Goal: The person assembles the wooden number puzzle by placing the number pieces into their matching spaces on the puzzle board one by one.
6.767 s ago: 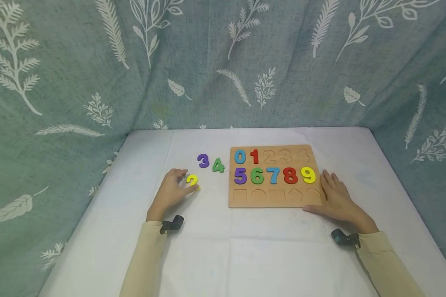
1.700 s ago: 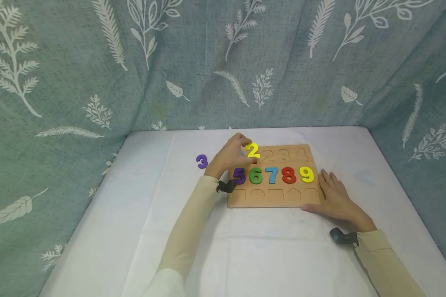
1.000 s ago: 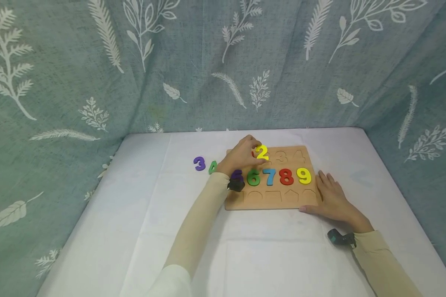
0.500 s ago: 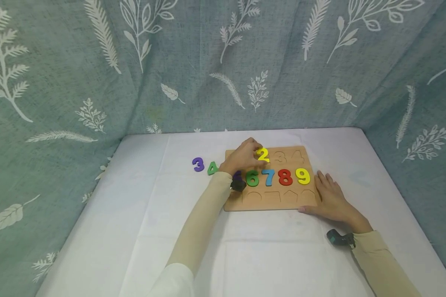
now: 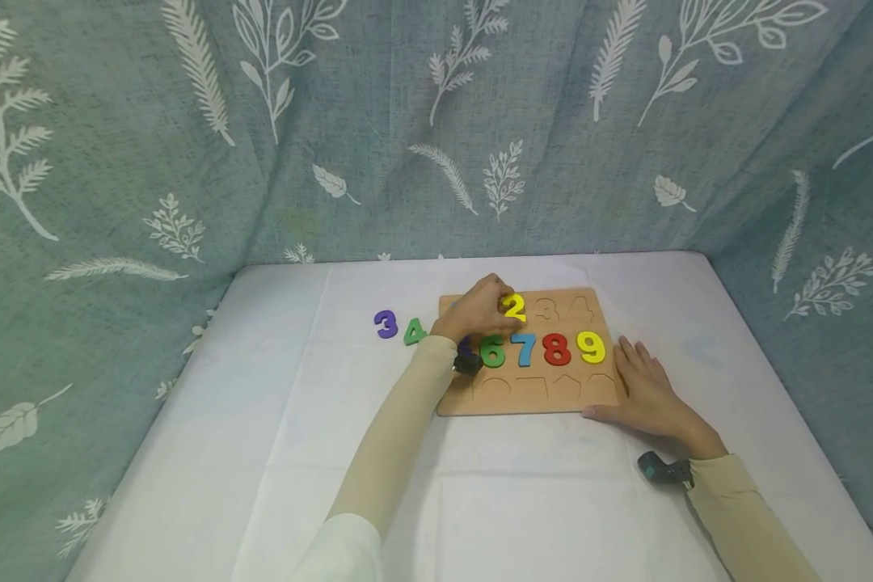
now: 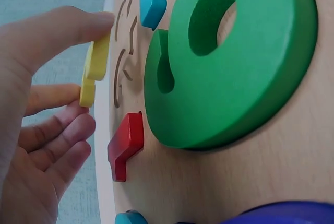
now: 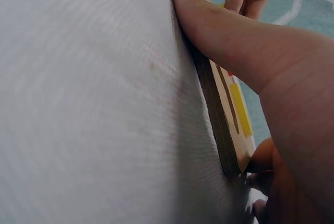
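My left hand (image 5: 473,314) pinches a yellow number 2 (image 5: 514,308) between thumb and fingertips, over the top row of a wooden number board (image 5: 454,402). The left wrist view has this yellow piece (image 6: 96,62) standing off the board's face, close to the 2-shaped recess (image 6: 119,80). Its other fingers are loosely bent. At the board's right end, my right hand (image 5: 647,394) lies with fingers along the side edge and thumb (image 7: 219,31) at the near edge. The hand and wrist cover the 0, the 1 and most of the 5 in the head view.
Left of the board, a purple 3 (image 5: 386,324) and a green 4 (image 5: 415,331) lie on the white cloth. The green 6 (image 5: 492,352), blue 7 (image 5: 523,350), red 8 (image 5: 556,349) and yellow 9 (image 5: 591,347) sit in the middle row. Outlined recesses line the bottom row.
From the cloth left of the board, the left hand has picked up the yellow 2 and carried it right, past the 0 and 1, to the 2 outline. The right hand keeps its place.
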Demonstrator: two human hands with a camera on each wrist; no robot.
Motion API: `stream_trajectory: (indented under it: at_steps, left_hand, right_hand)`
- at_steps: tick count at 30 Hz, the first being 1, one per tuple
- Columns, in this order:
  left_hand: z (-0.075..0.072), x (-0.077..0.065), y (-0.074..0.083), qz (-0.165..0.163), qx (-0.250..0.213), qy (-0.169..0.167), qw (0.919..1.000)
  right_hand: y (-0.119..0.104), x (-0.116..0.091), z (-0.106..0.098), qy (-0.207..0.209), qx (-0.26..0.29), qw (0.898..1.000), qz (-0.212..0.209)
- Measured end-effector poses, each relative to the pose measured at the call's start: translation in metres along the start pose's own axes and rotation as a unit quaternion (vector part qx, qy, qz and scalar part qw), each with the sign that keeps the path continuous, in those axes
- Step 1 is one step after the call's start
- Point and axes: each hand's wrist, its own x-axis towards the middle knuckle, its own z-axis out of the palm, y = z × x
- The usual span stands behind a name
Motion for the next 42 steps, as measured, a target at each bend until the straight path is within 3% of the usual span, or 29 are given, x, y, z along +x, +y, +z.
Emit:
stream_trajectory:
  at_steps: [29,42]
  left_hand:
    - [0.0080,0.0036,-0.0009,-0.030,0.018,-0.019,0.9992]
    - [0.0083,0.0043,-0.0004,-0.014,0.035,-0.016,0.9992]
  right_hand:
    - [0.0005,-0.0004,0.0019,0.004,-0.011,1.000,-0.006]
    - [0.0028,0.0010,0.0027,0.002,-0.013,1.000,-0.001]
